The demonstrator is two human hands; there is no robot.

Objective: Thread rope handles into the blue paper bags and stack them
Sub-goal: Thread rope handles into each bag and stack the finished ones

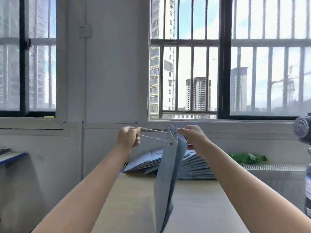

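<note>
A flat blue paper bag [165, 179] hangs edge-on in the air in front of me, above the table. My right hand [191, 136] grips its top edge. My left hand [128, 137] is raised to the left of the bag and holds a pale twisted rope handle [154, 135]. Two strands of the rope run taut from that hand to the holes near the bag's top. A fanned pile of flat blue bags [193, 167] lies on the table behind.
The wooden table [134, 199] stretches out below my arms toward a white wall under barred windows. A green plastic bottle [247, 158] lies on a ledge at the right. A grey fan [303, 127] stands at the far right edge. Stacked items sit at the far left.
</note>
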